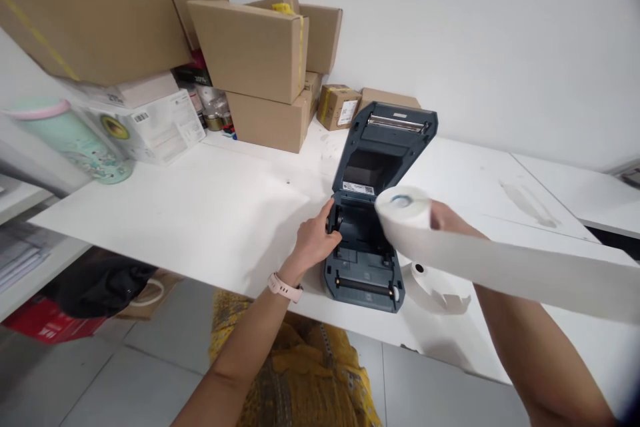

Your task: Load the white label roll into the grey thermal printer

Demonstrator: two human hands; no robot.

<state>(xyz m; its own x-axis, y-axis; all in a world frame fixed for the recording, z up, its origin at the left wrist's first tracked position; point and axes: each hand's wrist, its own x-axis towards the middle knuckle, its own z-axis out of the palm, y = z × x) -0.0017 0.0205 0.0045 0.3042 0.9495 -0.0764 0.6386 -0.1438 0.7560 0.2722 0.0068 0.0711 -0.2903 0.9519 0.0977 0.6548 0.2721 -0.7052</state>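
Note:
A dark grey label printer (357, 273) stands on the white table with its lid (383, 153) tilted up and back. My left hand (315, 238), with a pink watch band on the wrist, grips the printer's left side wall, thumb and index finger at the rim. My right hand (445, 217) is closed round a white paper roll (405, 213) held over the right side of the open printer. A long loose strip of paper (525, 273) trails from the roll to the right, across my forearm. Most of the right fingers are hidden behind the roll.
A small paper roll (420, 273) with a torn end lies right of the printer. Cardboard boxes (250, 47) are stacked along the wall at the back left. A mint tumbler (80, 140) stands beside a white box (165, 127). The table's front edge runs just below the printer.

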